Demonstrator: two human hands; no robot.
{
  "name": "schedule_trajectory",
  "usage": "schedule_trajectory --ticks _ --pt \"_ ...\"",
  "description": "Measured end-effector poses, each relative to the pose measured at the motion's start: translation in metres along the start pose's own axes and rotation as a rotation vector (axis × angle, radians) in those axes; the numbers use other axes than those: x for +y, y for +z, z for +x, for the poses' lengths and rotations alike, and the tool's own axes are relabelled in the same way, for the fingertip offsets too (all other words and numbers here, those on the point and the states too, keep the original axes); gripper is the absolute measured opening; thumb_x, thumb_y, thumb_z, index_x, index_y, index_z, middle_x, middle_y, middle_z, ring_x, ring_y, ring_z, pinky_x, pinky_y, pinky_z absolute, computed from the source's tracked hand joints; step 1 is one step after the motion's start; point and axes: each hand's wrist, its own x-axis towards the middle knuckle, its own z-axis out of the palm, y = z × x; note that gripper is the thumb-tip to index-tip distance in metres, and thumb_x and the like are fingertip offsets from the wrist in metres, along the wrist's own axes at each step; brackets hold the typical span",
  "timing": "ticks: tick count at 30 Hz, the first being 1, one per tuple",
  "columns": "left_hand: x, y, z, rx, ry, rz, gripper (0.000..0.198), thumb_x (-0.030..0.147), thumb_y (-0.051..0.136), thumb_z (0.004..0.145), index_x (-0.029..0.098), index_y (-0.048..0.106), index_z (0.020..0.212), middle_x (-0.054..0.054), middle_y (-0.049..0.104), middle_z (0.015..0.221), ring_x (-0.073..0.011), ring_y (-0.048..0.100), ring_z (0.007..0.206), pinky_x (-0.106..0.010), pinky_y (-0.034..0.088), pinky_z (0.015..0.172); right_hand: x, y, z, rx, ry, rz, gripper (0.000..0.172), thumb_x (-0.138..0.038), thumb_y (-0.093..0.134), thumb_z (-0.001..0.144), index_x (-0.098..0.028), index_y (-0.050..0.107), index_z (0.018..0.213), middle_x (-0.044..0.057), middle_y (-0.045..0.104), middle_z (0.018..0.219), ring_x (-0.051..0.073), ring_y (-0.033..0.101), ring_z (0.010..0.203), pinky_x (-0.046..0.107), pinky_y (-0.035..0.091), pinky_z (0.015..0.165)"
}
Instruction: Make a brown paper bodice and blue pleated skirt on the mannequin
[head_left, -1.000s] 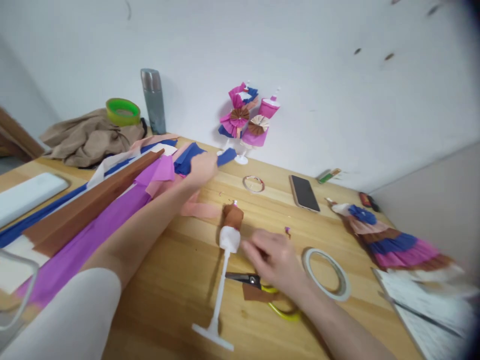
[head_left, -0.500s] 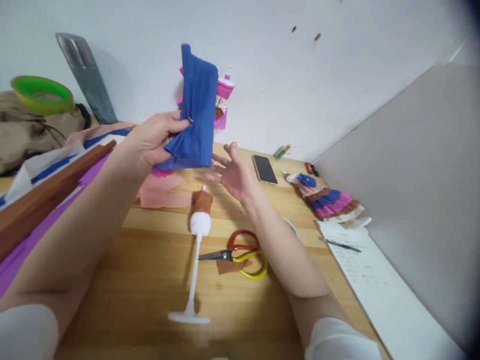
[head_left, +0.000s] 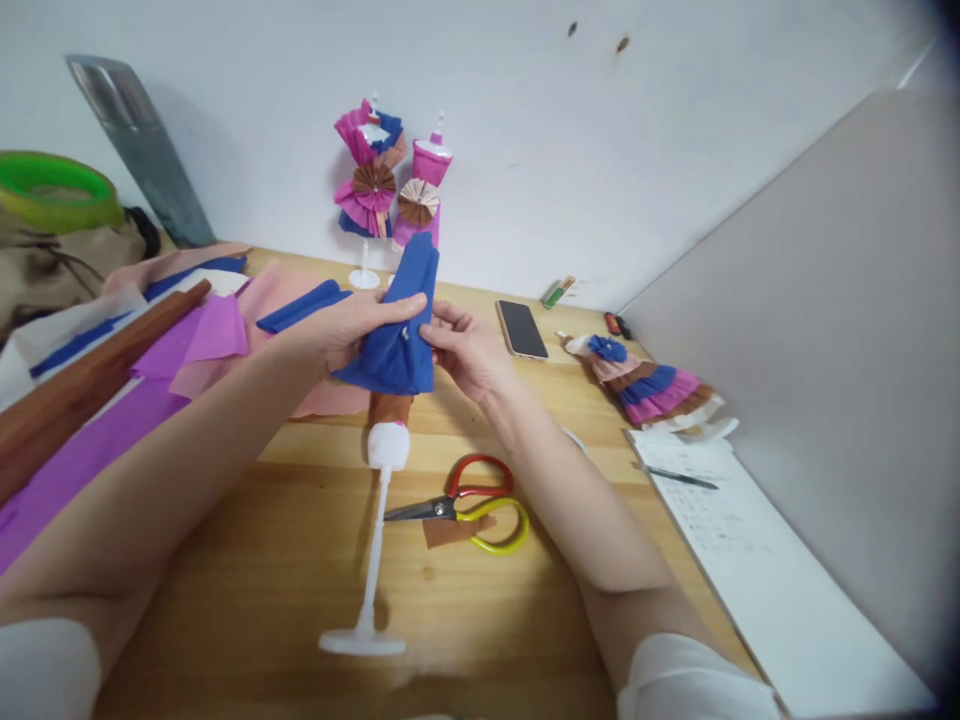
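Note:
A folded piece of blue crepe paper point(head_left: 401, 345) is held up over the table between both hands. My left hand point(head_left: 360, 325) grips its left side, thumb across the front near a small shiny spot. On the right edge, my right hand point(head_left: 465, 350) pinches the paper between thumb and fingers. Below it lies a small white dress-form stand point(head_left: 375, 550) on its side, its torso wrapped in brown paper point(head_left: 390, 408) and partly hidden by the blue paper. Scissors point(head_left: 457, 508) with one red and one yellow handle rest beside the stand, over a brown scrap point(head_left: 442, 532).
Two decorated mini dress forms point(head_left: 375, 190) stand against the wall. Coloured crepe paper point(head_left: 150, 400), a bottle point(head_left: 142, 150) and green tape point(head_left: 60, 190) are at left. A phone point(head_left: 523, 330), a layered paper dress point(head_left: 652, 390) and a written sheet point(head_left: 750, 540) with a pen point(head_left: 682, 477) lie right.
The blue paper has come down and been folded narrower. My right hand, open and apart before, has closed on its right edge. The dress forms behind are now uncovered.

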Motion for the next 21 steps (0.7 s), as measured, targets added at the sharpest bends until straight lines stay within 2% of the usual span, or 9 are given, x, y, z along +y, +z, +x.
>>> schedule_trajectory --ticks 3,5,8,10,12,14,16,19,21 --pt "-0.002 0.001 -0.001 0.011 0.016 0.051 0.021 0.022 0.075 0.075 0.014 0.069 0.093 -0.005 0.076 0.077 -0.0190 0.073 0.069 -0.031 0.061 0.074 -0.005 0.006 -0.006 -0.031 -0.051 -0.110 0.041 -0.033 0.088 0.054 -0.020 0.067 0.087 -0.005 0.065 0.064 0.009 0.057 0.055 0.021 0.045 0.049" --pt "0.001 0.001 -0.002 0.076 0.044 0.060 0.016 0.018 0.073 0.073 0.013 0.069 0.088 -0.005 0.076 0.076 -0.0193 0.073 0.069 -0.033 0.061 0.077 -0.008 0.006 -0.007 0.004 -0.083 -0.182 0.041 -0.039 0.086 0.057 -0.021 0.067 0.089 -0.004 0.066 0.070 0.011 0.059 0.059 0.023 0.047 0.052" --pt "0.011 -0.001 -0.007 0.202 0.097 0.041 0.012 0.012 0.070 0.072 0.013 0.068 0.084 -0.003 0.074 0.071 -0.0225 0.074 0.077 -0.035 0.061 0.080 -0.006 -0.001 -0.003 0.209 -0.155 -0.292 0.048 -0.044 0.082 0.062 -0.022 0.066 0.102 0.001 0.070 0.091 0.014 0.064 0.074 0.027 0.051 0.063" --pt "0.017 -0.002 -0.012 0.205 0.076 -0.014 0.015 0.012 0.065 0.074 0.013 0.069 0.088 -0.004 0.074 0.070 -0.0265 0.075 0.086 -0.039 0.062 0.083 -0.001 -0.008 0.002 0.318 -0.158 -0.317 0.059 -0.050 0.081 0.064 -0.024 0.063 0.114 0.004 0.069 0.107 0.017 0.066 0.089 0.031 0.054 0.074" --pt "0.022 -0.004 -0.016 0.156 0.043 -0.088 0.021 0.014 0.060 0.077 0.010 0.069 0.096 -0.007 0.075 0.073 -0.0301 0.075 0.092 -0.045 0.061 0.087 0.004 -0.012 0.006 0.267 -0.043 -0.264 0.067 -0.062 0.077 0.066 -0.027 0.059 0.120 0.005 0.069 0.113 0.019 0.066 0.094 0.034 0.055 0.079" --pt "0.023 -0.005 -0.018 0.116 0.048 -0.141 0.029 0.015 0.056 0.079 0.007 0.069 0.104 -0.011 0.077 0.079 -0.0318 0.074 0.097 -0.049 0.059 0.093 0.007 -0.013 0.007 0.098 0.112 -0.152 0.070 -0.075 0.069 0.065 -0.028 0.060 0.116 0.005 0.071 0.103 0.022 0.068 0.088 0.038 0.057 0.075" --pt "0.022 -0.007 -0.017 0.098 0.103 -0.153 0.035 0.010 0.057 0.076 0.008 0.068 0.109 -0.010 0.078 0.085 -0.0307 0.073 0.103 -0.049 0.056 0.100 0.008 -0.009 0.005 -0.056 0.188 -0.038 0.069 -0.079 0.070 0.061 -0.026 0.063 0.105 0.005 0.073 0.089 0.023 0.069 0.077 0.041 0.058 0.069" --pt "0.017 -0.009 -0.014 0.097 0.160 -0.126 0.036 0.004 0.059 0.076 0.010 0.069 0.110 -0.006 0.079 0.088 -0.0271 0.072 0.107 -0.043 0.054 0.104 0.005 -0.002 0.000 -0.097 0.124 0.030 0.057 -0.060 0.086 0.053 -0.023 0.066 0.092 0.003 0.074 0.081 0.023 0.070 0.073 0.040 0.060 0.070" --pt "0.013 -0.008 -0.012 0.060 0.142 -0.118 0.025 0.014 0.061 0.085 0.010 0.069 0.108 -0.009 0.079 0.091 -0.0263 0.071 0.107 -0.040 0.056 0.101 0.002 0.002 -0.003 -0.032 0.048 0.013 0.051 -0.045 0.091 0.049 -0.021 0.067 0.087 0.003 0.075 0.081 0.023 0.071 0.076 0.039 0.060 0.074"
